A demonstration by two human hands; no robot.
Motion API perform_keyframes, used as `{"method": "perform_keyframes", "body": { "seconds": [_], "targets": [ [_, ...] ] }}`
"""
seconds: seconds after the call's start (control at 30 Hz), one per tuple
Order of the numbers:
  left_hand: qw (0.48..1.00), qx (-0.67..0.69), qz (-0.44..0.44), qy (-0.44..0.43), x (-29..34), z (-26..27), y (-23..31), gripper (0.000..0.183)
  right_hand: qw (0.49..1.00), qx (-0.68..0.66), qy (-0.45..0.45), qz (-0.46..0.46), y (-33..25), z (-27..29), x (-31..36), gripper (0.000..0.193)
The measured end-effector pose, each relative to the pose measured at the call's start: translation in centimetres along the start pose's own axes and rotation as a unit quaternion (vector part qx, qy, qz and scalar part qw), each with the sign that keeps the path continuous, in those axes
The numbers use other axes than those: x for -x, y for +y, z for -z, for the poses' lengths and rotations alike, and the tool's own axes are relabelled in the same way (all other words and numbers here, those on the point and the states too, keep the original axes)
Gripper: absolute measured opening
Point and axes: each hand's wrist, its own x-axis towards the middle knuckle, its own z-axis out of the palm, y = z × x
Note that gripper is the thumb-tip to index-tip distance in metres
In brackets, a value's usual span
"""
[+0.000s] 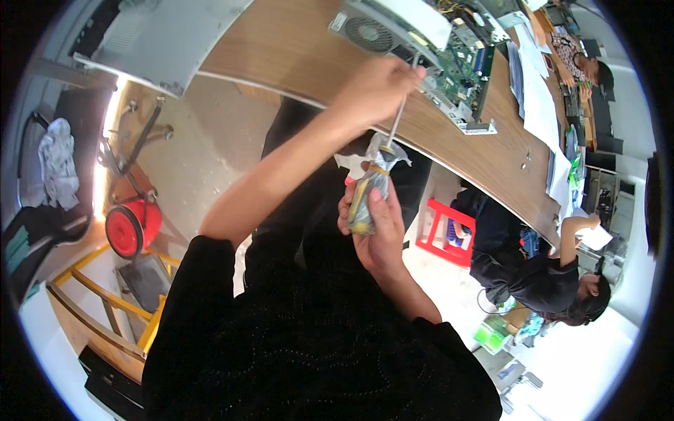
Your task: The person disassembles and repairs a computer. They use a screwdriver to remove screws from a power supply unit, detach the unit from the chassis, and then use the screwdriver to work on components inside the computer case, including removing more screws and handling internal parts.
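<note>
My right hand (373, 228) grips the handle of a screwdriver (370, 188). The handle is yellow and black, wrapped in clear plastic with a band around it. The thin metal shaft runs up to my left hand (375, 85), which is closed around its upper end. That hand hovers at the edge of an open desktop computer case (393, 28) lying on a wooden table (281, 49). A green circuit board (460, 59) and a round fan grille (368, 31) show inside the case. The shaft's tip is hidden by my fingers.
A white case panel (168, 35) lies at the table's left end. One person sits low at the right (547, 281) beside a red stool (446, 231); another works at the far end (586, 70). A red wheeled reel (130, 228) and yellow frame (105, 298) stand on the floor, left.
</note>
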Motion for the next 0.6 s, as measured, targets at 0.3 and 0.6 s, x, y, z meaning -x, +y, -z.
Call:
{"method": "perform_keyframes", "body": {
  "seconds": [0.3,0.6],
  "targets": [
    [0.911,-0.364,-0.175,0.089,-12.2,10.6,5.9,0.050,0.999,-0.033,-0.038,0.012,-0.4,1.9,-0.1,0.045],
    [0.996,-0.058,-0.064,0.026,-11.3,9.0,4.7,0.045,0.998,-0.050,-0.028,0.026,-0.7,6.1,0.2,0.037]
  ]
}}
